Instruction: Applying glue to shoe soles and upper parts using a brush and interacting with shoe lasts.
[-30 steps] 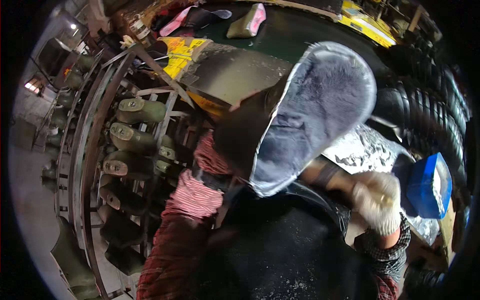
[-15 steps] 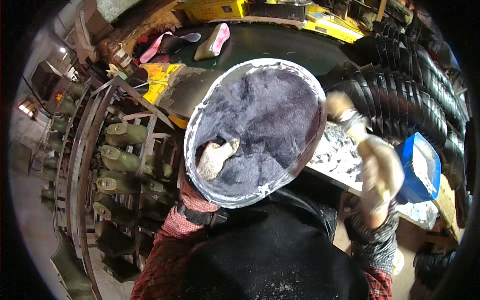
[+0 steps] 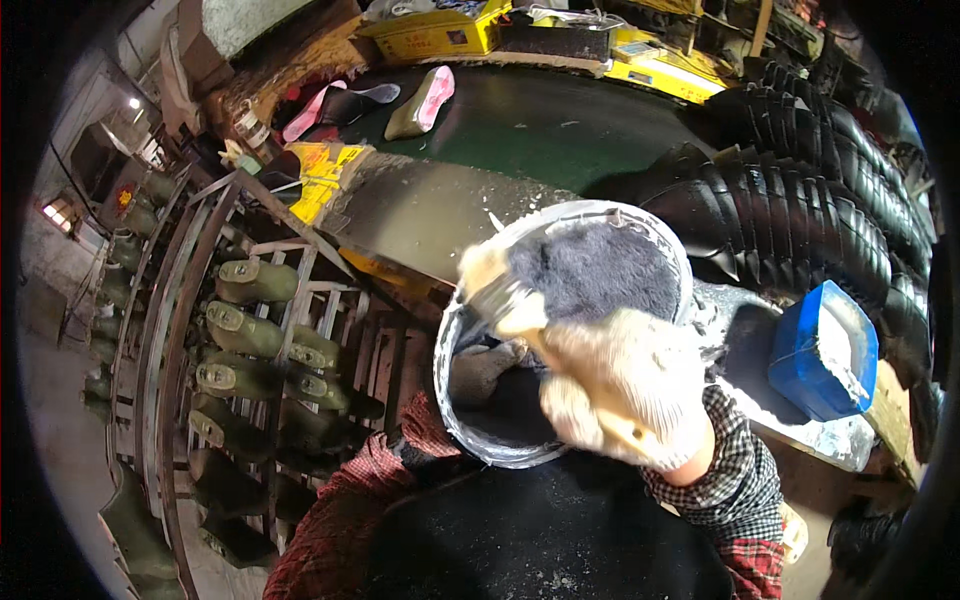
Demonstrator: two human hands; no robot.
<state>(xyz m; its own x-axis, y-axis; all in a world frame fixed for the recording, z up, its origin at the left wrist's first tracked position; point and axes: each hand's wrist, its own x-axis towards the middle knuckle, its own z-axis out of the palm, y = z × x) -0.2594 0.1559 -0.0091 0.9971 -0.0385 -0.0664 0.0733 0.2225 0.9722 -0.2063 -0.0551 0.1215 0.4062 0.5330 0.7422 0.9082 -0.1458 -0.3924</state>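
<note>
In front of me is a hollow, rounded piece lined with dark grey fur (image 3: pixel 605 265), its rim smeared with white. My left hand (image 3: pixel 482 372), in a pale glove, shows inside the opening at the near left. It holds the piece up, with most of its fingers hidden. My right hand (image 3: pixel 640 385), gloved too, is closed round the wooden handle of a paintbrush (image 3: pixel 500 300). The brush, blurred by motion, crosses the left part of the rim; whether its bristles touch I cannot tell.
A blue tub (image 3: pixel 820 365) of white paste stands at the right on a white-smeared board (image 3: pixel 735 325). Behind it lean stacked black curved pieces (image 3: pixel 780 200). A metal rack holds green boot-shaped forms (image 3: pixel 257 280) at the left. Pink-faced soles (image 3: pixel 435 95) lie on the far bench (image 3: pixel 540 130).
My right hand has swung left with the brush, from beside the piece to across its rim. The fur-lined piece has shifted right and nearer, and its opening has tilted.
</note>
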